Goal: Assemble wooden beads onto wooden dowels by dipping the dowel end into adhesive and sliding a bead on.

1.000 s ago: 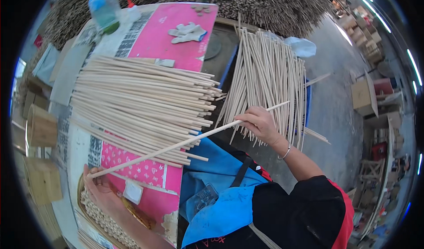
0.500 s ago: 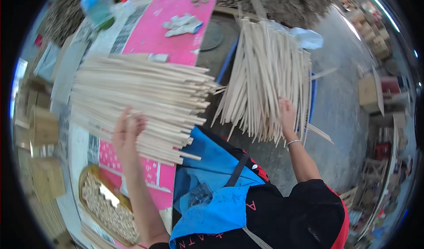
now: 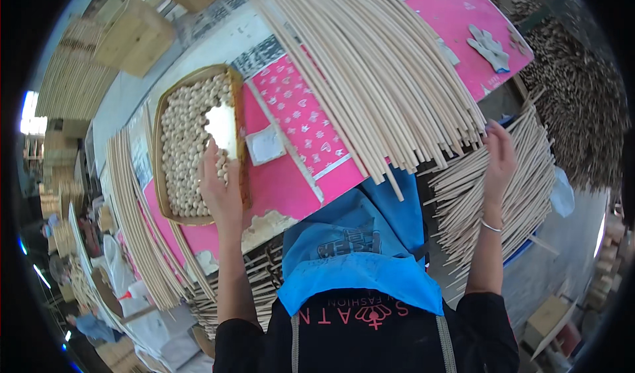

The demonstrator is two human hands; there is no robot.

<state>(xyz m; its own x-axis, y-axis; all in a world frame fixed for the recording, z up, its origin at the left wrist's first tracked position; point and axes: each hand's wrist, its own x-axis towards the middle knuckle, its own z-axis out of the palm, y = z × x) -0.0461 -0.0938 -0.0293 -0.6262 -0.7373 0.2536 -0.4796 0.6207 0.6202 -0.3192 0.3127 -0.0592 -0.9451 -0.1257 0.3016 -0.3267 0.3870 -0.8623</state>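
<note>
My left hand (image 3: 219,189) reaches into a shallow woven basket (image 3: 159,149) full of small round wooden beads (image 3: 184,131); its fingers are spread and rest on the beads beside a white piece (image 3: 223,128). My right hand (image 3: 499,153), with a thin bracelet on the wrist, is open at the near ends of a big pile of long pale wooden sticks (image 3: 370,68) on the table. Below that hand lies a second, lower stack of sticks (image 3: 509,204). A single stick (image 3: 286,142) lies across the pink table cover (image 3: 291,184).
A small white square (image 3: 265,144) lies on the pink cover next to the basket. White gloves (image 3: 488,45) sit at the far right of the table. More sticks (image 3: 137,227) lie along the left edge, wooden boxes (image 3: 132,35) beyond. My blue apron (image 3: 357,240) hangs below.
The stick held a second ago is put down. My left hand went from the stick pile to the bead basket. My right hand rose from the lower stack to the table pile's ends.
</note>
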